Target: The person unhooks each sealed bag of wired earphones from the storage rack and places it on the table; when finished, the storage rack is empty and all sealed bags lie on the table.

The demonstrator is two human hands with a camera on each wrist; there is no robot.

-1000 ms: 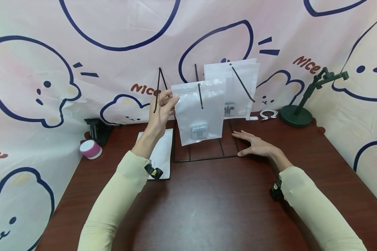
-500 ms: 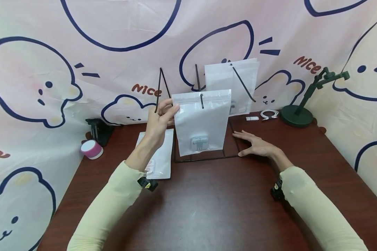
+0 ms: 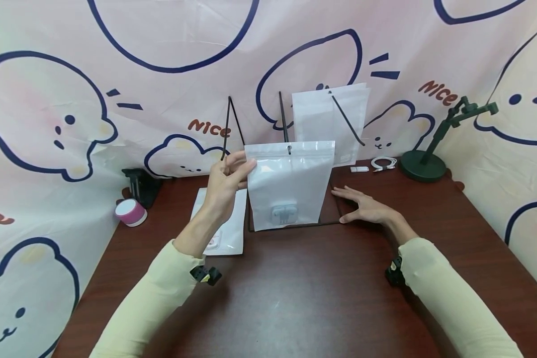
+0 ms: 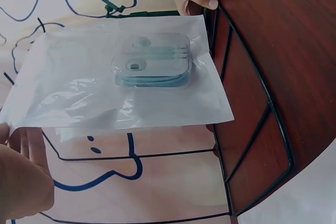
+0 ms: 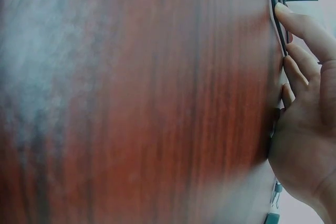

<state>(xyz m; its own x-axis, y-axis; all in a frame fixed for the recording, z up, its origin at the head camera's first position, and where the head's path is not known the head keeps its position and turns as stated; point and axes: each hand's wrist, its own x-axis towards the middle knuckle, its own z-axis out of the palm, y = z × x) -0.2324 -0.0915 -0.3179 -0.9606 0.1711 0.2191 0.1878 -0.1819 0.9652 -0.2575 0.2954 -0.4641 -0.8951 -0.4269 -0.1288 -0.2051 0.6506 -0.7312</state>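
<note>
My left hand (image 3: pixel 225 181) pinches the upper left edge of a white zip pouch (image 3: pixel 291 184) with an earphone case (image 4: pixel 152 61) showing through its lower part. The pouch's top hole is at the front tip of the rack's middle prong (image 3: pixel 283 117). My right hand (image 3: pixel 364 208) rests with spread fingers at the right side of the wire rack base (image 3: pixel 335 223); in the right wrist view its thumb touches the dark wire. More white pouches (image 3: pixel 353 114) hang on the right prong behind.
Another white pouch (image 3: pixel 232 223) lies on the table left of the rack. A left prong (image 3: pixel 226 127) stands bare. Farther left are a pink-and-white jar (image 3: pixel 131 213) and a black stand (image 3: pixel 140 186). A green lamp (image 3: pixel 422 164), a coiled white cable (image 3: pixel 383 163) and a small white item (image 3: pixel 359 169) stand right.
My left hand has moved down and toward me with the pouch, whose hole slid along the middle prong to its front tip. My right hand has stayed at the rack base.
</note>
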